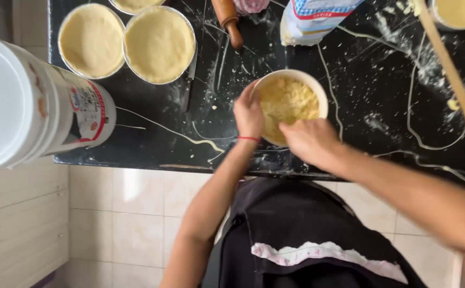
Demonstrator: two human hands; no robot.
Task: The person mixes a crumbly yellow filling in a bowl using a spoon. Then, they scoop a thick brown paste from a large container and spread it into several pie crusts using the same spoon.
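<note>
I count one small round pan [318,90] under my hands, sitting near the front edge of the black counter [152,144], which is dusted with flour and littered with thin strips of dough. The pan's rim is pale and it is filled with rough, crumbly yellow dough [288,101], uneven and lumpy rather than smoothed. My left hand [248,114] curls around the pan's left rim, gripping it, a thin red band at the wrist. My right hand [310,141] lies over the pan's near edge with its fingers bent down onto the dough; I cannot tell whether they pinch anything. To the far left I count two full dough-lined pans [159,44] side by side, their dough smooth and even, with part of a third above them at the top edge and another partly seen at the top right corner. One rolling pin [228,21] lies at the top, one flour bag [310,21] beside it, and one long wooden stick [448,66] slants across the right side. One large white bucket [29,104] lies on its side at the left.
</note>
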